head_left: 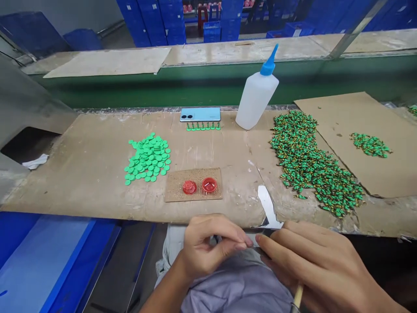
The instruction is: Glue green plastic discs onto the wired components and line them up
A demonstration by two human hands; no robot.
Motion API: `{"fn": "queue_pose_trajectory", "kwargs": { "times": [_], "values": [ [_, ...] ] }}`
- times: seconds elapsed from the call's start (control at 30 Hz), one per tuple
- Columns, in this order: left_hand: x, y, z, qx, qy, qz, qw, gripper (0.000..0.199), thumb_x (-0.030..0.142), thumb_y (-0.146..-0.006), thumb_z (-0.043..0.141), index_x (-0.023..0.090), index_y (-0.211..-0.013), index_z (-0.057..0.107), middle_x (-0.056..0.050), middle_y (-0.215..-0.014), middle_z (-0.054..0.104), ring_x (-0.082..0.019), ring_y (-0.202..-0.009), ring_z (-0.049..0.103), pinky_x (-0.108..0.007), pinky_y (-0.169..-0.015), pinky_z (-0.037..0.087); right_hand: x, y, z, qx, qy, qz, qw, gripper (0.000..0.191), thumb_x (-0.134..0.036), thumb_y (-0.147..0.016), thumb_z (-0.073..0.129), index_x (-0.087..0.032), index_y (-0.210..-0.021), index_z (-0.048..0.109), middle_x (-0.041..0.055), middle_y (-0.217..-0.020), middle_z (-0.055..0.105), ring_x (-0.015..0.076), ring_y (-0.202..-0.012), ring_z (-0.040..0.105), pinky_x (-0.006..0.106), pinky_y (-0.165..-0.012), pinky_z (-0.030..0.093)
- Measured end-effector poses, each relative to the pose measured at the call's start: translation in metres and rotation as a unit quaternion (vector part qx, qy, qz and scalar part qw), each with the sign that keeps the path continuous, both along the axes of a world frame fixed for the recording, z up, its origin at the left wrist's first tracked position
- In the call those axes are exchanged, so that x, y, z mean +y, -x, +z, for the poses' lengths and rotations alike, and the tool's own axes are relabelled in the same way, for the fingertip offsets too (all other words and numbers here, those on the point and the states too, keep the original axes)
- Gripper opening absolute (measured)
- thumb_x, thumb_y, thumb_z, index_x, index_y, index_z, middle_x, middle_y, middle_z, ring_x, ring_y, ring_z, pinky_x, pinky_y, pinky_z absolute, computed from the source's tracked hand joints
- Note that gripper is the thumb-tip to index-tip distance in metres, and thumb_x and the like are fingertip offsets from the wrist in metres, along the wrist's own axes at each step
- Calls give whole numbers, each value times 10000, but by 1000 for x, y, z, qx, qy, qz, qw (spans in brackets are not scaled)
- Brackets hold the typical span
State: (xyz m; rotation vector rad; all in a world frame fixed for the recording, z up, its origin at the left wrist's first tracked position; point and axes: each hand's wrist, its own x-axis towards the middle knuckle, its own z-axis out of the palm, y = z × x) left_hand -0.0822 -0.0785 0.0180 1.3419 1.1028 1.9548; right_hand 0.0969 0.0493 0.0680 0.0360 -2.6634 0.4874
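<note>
A long brown **surface** (81, 182) runs across the view, and blue crates (150, 21) are stacked far off at twelve o'clock. A cardboard sheet (339, 117) lies on the surface at two o'clock, and a big heap of green and yellow bits (312, 165) lies beside it, with a small heap (370, 144) on the card. At ten o'clock there is a pile of flat green discs (148, 158). A glue bottle (257, 98) with a blue tip stands near the middle, next to a phone (200, 114). Under the phone is a short row of small green pins (203, 126). A cork pad (193, 184) holds two red caps (198, 186).

The row looks short next to the big heaps, so it seems only a little is done and a lot is left.

At six o'clock, the hands work over a grey lap cloth (234, 291). The right hand (312, 261) has its fingers curled around a thin stick (298, 295). The left hand (208, 248) has its fingers pinched narrow, just beside the right. What they pinch is too hidden to tell.
</note>
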Motion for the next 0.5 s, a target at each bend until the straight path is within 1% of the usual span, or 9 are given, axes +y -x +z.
{"fn": "queue_pose_trajectory", "kwargs": {
  "times": [0.1,0.23,0.37,0.5],
  "values": [
    [0,1,1,5,-9,-5,1000,76,145,-927,725,167,-998,740,-65,-843,795,-164,-729,760,-255,-707,604,1,3,2,1,-1,14,1000,168,-96,-992,548,-138,-1115,655,37,-782,661,148,-637,570,320,-556,371],
    [-1,2,2,5,-4,-13,1000,84,129,-917,729,167,-992,741,-60,-835,784,-158,-734,746,-255,-708,591,3,8,4,3,2,31,1000,170,-109,-1008,540,-124,-1141,644,41,-774,662,153,-633,549,327,-550,348],
    [-3,4,2,12,0,-10,1000,68,150,-914,735,175,-976,741,-50,-813,774,-155,-713,732,-262,-697,585,3,9,6,-4,4,36,999,163,-116,-1011,536,-124,-1130,648,33,-751,651,148,-610,522,327,-538,323],
    [-4,5,0,15,5,-9,1000,71,151,-910,735,181,-975,740,-47,-807,770,-159,-705,729,-277,-708,583,3,8,5,-8,10,37,999,174,-109,-991,568,-127,-1146,646,39,-786,665,150,-631,531,326,-560,333]
  ]
}}
